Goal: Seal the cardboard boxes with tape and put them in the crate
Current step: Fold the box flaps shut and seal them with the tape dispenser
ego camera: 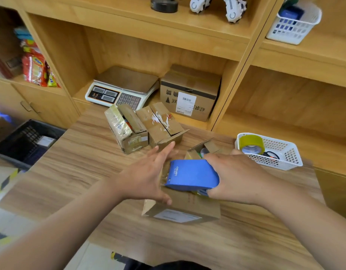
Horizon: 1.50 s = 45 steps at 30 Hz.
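Your right hand (236, 178) grips the blue plastic tape dispenser (193, 175), fingers curled round its rear end, and holds it down on top of the brown cardboard box with a white label (180, 211). That box sits on the wood-grain worktop (90, 162) near its front edge, directly below you. Your left hand (146, 176) lies on the left part of the box top, just beside the dispenser's nose, its fingers straight and spread and holding nothing.

Behind the dispenser a small cardboard box with raised flaps (199, 148) stands open. Farther back on the worktop two more brown boxes stand touching side by side: the tape-wrapped one (127, 131) on the left, the one with torn white label scraps (162, 125) on the right.

The black plastic crate (26, 141) sits low, off the worktop's left edge, well apart from the box you are working on. At the right, a white plastic basket (285, 152) holds a yellow tape roll (251, 144).
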### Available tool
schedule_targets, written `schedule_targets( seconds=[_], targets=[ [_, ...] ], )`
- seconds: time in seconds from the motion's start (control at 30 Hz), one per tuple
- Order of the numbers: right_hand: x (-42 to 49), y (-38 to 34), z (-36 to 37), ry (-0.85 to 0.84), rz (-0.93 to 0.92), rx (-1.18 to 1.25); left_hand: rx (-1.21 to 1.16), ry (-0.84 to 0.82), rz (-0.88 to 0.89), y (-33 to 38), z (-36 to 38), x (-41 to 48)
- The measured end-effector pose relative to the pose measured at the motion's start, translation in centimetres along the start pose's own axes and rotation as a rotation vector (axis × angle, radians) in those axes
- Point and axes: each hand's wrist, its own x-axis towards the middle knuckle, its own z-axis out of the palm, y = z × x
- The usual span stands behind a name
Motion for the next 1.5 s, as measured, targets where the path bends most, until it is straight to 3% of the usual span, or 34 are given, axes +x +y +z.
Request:
schedule_targets(
  seconds=[0.2,0.53,0.97,1.27,1.5],
  targets=[
    [2.1,-3.1,0.4,0.005,-0.105,-0.109,-0.035,-0.015,-0.125,-3.3,0.3,-1.6],
    [2.8,-3.6,-0.7,-0.004,-0.143,-0.154,-0.101,-0.035,-0.137,-4.9,0.6,-1.7],
    [0.9,-0.7,-0.3,-0.090,-0.085,-0.110,-0.009,-0.098,-0.098,-4.2,1.1,-0.8],
    [-0.3,1.1,0.1,-0.101,-0.078,-0.082,0.063,-0.146,0.086,-3.8,1.6,0.9],
    [-0.8,1.8,0.6,-0.060,-0.099,-0.064,0.051,-0.137,0.114,-3.3,1.5,0.9]
  ],
)
